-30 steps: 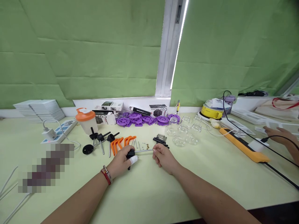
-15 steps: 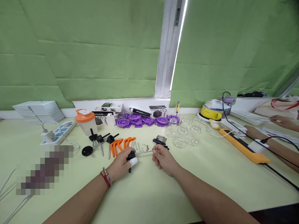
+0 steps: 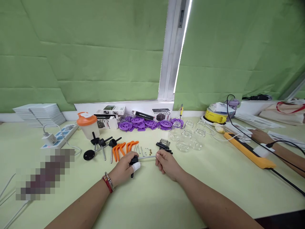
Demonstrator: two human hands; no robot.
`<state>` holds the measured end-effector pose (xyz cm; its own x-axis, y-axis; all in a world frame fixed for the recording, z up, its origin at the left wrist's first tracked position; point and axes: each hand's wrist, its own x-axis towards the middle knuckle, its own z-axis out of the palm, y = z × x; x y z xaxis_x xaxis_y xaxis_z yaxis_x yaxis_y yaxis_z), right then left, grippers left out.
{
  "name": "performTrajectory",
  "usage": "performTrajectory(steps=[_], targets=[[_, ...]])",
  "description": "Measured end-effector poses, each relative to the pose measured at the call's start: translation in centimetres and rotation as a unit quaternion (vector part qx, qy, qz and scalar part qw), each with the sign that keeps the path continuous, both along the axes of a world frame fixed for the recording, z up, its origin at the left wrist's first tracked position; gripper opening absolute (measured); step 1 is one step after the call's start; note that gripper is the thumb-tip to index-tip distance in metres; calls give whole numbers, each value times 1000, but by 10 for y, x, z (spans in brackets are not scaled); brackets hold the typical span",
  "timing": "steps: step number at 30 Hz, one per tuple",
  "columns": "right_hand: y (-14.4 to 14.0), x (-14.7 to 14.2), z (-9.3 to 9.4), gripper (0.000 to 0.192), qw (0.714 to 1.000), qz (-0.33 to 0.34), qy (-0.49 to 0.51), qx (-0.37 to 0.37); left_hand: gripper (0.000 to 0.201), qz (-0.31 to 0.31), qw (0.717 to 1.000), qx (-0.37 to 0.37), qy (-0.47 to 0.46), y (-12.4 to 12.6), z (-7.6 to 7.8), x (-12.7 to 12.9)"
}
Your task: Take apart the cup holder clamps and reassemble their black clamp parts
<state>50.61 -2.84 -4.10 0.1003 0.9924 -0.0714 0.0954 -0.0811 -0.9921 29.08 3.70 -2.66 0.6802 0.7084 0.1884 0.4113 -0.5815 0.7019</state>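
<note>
My left hand (image 3: 124, 167), with a white wrap on the thumb, is closed around the black knob end (image 3: 134, 159) of a thin metal rod (image 3: 146, 156). My right hand (image 3: 166, 163) pinches the rod's other end, so the rod spans horizontally between both hands just above the pale green table (image 3: 152, 194). Just beyond the hands lie orange plastic hooks (image 3: 124, 147), loose metal pins (image 3: 140, 149) and a small pile of black parts with a spring (image 3: 164, 143). To the left lie more black-knobbed rods (image 3: 105, 143) and a black disc (image 3: 89, 155).
Purple plastic wheels (image 3: 147, 122), small boxes (image 3: 111, 111) and an orange-lidded shaker (image 3: 87, 124) line the back. Clear glass cups (image 3: 188, 136) stand right of centre. An orange power strip (image 3: 247, 149) with cables, a yellow bowl (image 3: 215, 115) and another person's forearm (image 3: 278, 148) are on the right.
My hands and the rod have barely moved. The other person's hand on the right has shifted back, leaving the forearm lying on the table.
</note>
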Motion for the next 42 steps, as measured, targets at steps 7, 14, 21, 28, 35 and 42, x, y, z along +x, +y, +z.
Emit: performTrajectory(steps=[7, 14, 21, 28, 35, 42], targets=[[-1, 0, 4, 27, 1000, 4, -11, -6, 23, 0, 1000, -2, -5, 0, 0, 0], [-2, 0, 4, 26, 1000, 5, -10, -9, 23, -1, 1000, -4, 3, 0, 0, 0], [-3, 0, 5, 28, 1000, 8, -15, -11, 23, 1, 1000, -2, 0, 1, -1, 0], [-2, 0, 4, 25, 1000, 2, -9, -9, 25, 1, 1000, 0, 1, 0, -1, 0], [-1, 0, 1, 26, 1000, 7, -7, 2, 24, 1, 1000, 6, 0, 1, -1, 0], [-9, -2, 6, 33, 995, -31, -93, 26, 37, 42, 998, 36, -23, 1, -2, 0]])
